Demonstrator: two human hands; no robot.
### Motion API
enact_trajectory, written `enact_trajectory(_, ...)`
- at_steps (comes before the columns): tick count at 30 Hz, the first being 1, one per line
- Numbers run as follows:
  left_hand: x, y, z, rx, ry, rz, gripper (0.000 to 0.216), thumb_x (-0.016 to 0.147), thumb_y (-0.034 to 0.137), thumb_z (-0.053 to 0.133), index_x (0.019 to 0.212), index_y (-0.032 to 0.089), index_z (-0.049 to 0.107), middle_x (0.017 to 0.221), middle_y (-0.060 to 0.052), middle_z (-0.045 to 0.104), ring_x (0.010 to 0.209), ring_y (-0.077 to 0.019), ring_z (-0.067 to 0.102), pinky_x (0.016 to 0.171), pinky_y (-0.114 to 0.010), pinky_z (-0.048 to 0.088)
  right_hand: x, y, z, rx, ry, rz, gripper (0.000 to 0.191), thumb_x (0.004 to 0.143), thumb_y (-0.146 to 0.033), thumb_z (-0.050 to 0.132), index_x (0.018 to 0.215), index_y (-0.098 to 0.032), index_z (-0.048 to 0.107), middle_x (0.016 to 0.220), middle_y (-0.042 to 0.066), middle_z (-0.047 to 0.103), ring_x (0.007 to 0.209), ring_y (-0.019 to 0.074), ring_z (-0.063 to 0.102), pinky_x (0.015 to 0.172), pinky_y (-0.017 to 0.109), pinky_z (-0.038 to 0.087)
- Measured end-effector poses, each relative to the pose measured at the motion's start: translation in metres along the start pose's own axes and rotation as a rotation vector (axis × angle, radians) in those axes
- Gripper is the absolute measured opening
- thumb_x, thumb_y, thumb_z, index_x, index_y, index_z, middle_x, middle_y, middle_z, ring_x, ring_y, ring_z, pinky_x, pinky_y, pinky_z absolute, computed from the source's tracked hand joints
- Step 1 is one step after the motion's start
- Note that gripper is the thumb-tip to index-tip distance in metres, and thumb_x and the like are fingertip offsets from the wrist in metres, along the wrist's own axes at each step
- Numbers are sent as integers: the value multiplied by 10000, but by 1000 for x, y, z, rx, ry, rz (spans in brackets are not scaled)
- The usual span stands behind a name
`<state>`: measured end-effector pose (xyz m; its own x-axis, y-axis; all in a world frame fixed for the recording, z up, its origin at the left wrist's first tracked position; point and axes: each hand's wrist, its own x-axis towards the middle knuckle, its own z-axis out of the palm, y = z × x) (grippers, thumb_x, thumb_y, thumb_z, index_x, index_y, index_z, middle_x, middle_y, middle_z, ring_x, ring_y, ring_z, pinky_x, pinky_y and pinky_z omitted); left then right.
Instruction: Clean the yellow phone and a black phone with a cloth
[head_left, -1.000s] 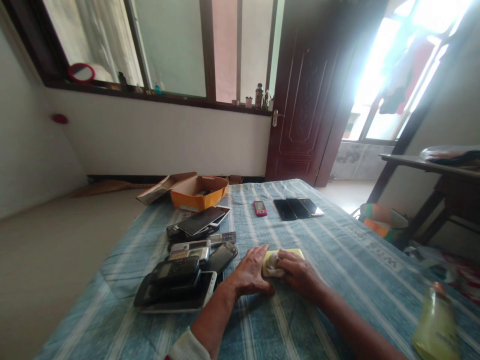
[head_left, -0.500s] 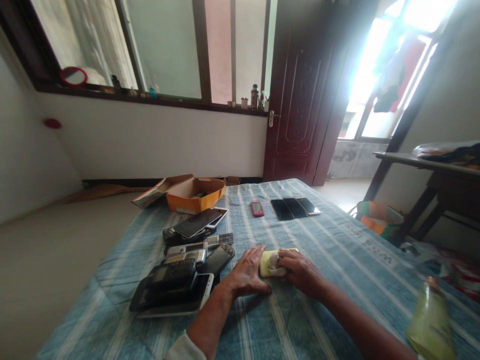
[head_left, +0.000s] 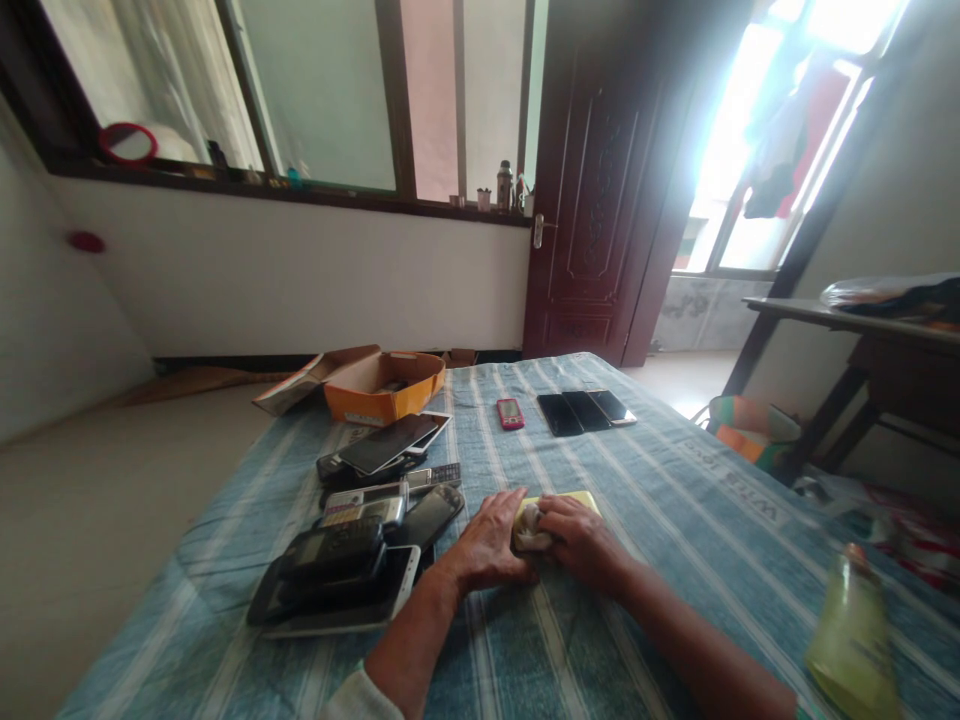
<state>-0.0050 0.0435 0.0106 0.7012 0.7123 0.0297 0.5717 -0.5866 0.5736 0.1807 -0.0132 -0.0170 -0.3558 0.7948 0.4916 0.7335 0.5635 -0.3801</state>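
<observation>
A flat yellow phone-like slab (head_left: 581, 497) lies on the striped cloth in front of me, partly covered by both hands. My left hand (head_left: 491, 545) grips its left end, with the fingers at the far side and the thumb at the near side. My right hand (head_left: 581, 540) is closed on a wadded whitish cloth (head_left: 531, 530), pressed against the slab's left part. Just left of my left hand, a dark slider phone (head_left: 435, 518) leans on a pile of old phones and a white-edged tablet (head_left: 405, 585). Beyond my hands lies a small pink phone (head_left: 511, 414).
Three dark phones (head_left: 583, 412) lie side by side at the table's far right. An open orange box (head_left: 386, 400) stands at the far left edge. A bottle of yellowish liquid (head_left: 853, 635) is at the near right. Blue striped cloth (head_left: 675, 560) covers the table.
My right hand has moved the cloth wad leftward across the yellow slab, toward my left hand. My left hand keeps its place at the slab's end. The view has shifted slightly.
</observation>
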Motion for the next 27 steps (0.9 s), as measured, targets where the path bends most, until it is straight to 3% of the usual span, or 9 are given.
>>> enact_trajectory(7,2,-5,0,12,-11,8,1025,506,351,767,1421,161,346,1442,-142,419,1346,-317,359,1137,-416,282,13,-15,11,-39,11,15,144,792,-78,590,860,-191,647,983,42,662,966,195,580,873,318,429)
enact_trajectory(11,0,2,-3,16,-5,4,972,526,341,751,1402,163,372,1410,-143,453,1322,-314,389,1128,-416,293,-1,0,-8,-65,-15,-1,165,796,-64,563,826,-201,650,962,38,672,940,190,595,848,312,439)
enact_trajectory(18,-3,7,-4,-1,-1,-2,934,537,343,740,1391,185,393,1404,-126,458,1312,-318,394,1114,-420,309,-32,32,-36,-58,-9,23,213,807,-73,547,913,-213,668,1125,55,664,1061,207,593,928,348,446)
enact_trajectory(22,-2,4,-3,8,4,7,919,538,349,739,1382,209,405,1399,-112,461,1307,-316,398,1112,-426,310,-27,30,-25,-65,24,-2,178,825,-105,561,914,-221,663,1106,57,667,1121,221,573,975,374,429)
enact_trajectory(27,2,0,-2,17,-4,26,912,527,332,748,1364,173,421,1370,-126,482,1281,-315,423,1109,-409,320,-5,7,-1,-58,33,-60,122,833,-123,584,894,-211,642,1023,58,674,1047,211,588,938,350,438)
